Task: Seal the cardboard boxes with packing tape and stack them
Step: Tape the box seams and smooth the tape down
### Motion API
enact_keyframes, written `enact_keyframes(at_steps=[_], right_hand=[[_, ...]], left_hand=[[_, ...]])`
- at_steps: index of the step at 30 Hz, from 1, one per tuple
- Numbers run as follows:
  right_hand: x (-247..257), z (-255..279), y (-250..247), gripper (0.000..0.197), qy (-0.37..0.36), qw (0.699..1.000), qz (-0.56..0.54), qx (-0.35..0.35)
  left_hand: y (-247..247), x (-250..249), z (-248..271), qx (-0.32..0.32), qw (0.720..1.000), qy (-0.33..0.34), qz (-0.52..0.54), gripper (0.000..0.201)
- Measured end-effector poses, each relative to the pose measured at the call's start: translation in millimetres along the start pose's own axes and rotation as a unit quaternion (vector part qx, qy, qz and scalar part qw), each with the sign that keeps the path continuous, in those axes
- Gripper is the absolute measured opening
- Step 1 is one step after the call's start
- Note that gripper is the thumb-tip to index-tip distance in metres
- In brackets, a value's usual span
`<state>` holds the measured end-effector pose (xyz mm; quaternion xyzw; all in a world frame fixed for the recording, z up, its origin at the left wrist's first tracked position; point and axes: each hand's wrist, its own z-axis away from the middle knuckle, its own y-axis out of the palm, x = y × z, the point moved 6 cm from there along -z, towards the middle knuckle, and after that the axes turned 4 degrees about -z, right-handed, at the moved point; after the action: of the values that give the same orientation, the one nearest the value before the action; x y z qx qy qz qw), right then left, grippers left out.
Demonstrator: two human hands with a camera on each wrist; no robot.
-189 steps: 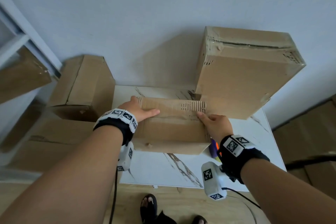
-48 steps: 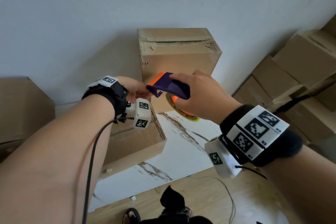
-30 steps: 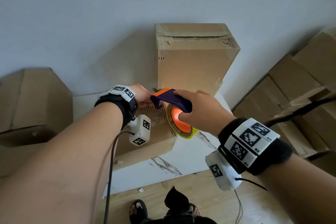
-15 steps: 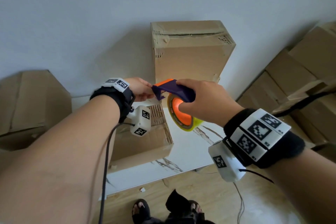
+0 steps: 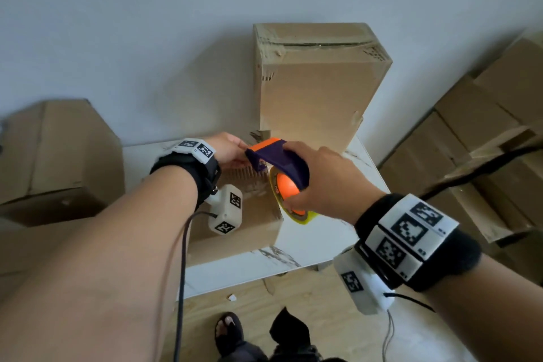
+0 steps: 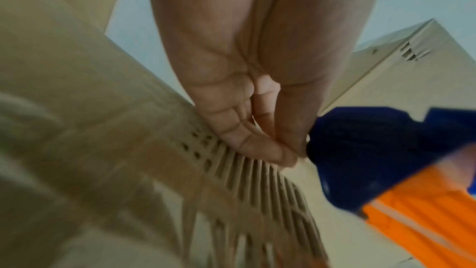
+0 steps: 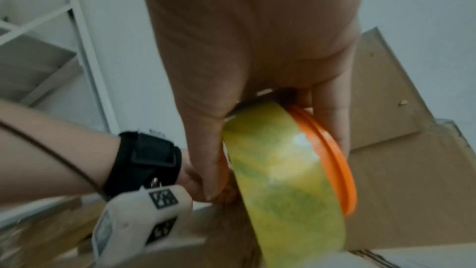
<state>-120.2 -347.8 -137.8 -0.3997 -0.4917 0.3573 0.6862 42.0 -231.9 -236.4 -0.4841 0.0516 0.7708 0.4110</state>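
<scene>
— Cardboard box (image 5: 235, 232): where?
— Centre of my head view, flat on the white table (image 5: 323, 244), below the tall box (image 5: 317, 91).
— Your right hand (image 5: 329, 182)?
— Wrapped around the tape dispenser (image 5: 282, 161), yellow roll (image 7: 283, 170) underneath.
— Left hand (image 5: 229, 150)?
— Fingertips (image 6: 278, 156) pinched together at the dispenser's front edge, over the box's far end; I can't see any tape between them.
</scene>
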Motion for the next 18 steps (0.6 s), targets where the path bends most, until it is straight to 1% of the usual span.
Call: enact_keyframes(at_steps=[2, 4, 6, 8, 10, 12, 13, 15, 18], right_hand=[[0, -1, 13, 0.106, -0.013, 0.999, 0.025, 0.027], [-5, -5, 23, 0.118, -0.021, 0.998, 0.052, 0.034], [-11, -8, 29, 0.124, -0.026, 0.996, 0.084, 0.034], [-16, -10, 32, 0.125, -0.028, 0.994, 0.102, 0.03], [-18, -13, 30, 0.114, -0.026, 0.995, 0.091, 0.009], [-16, -14, 19, 0.09, -0.039, 0.996, 0.075, -0.037], [-14, -13, 12, 0.08, -0.043, 0.996, 0.067, -0.05], [-7, -11, -2, 0.075, -0.051, 0.996, 0.054, -0.056], [8, -3, -24, 0.072, -0.077, 0.994, 0.045, -0.058]], left_hand=[[-7, 4, 4, -0.058, 0.998, 0.004, 0.007, 0.026], [-9, 5, 4, -0.095, 0.996, 0.004, 0.004, 0.021], [-9, 7, 4, -0.122, 0.992, 0.001, -0.017, 0.022], [-9, 5, 5, -0.149, 0.988, 0.003, -0.046, 0.024], [-9, 4, 7, -0.157, 0.987, 0.009, -0.043, 0.021], [-11, 3, 8, -0.148, 0.989, 0.019, -0.004, 0.017], [-13, 1, 9, -0.144, 0.989, 0.025, 0.014, 0.019], [-16, -6, 15, -0.128, 0.99, 0.035, 0.047, 0.021], [-17, -12, 27, -0.101, 0.989, 0.023, 0.105, 0.02]])
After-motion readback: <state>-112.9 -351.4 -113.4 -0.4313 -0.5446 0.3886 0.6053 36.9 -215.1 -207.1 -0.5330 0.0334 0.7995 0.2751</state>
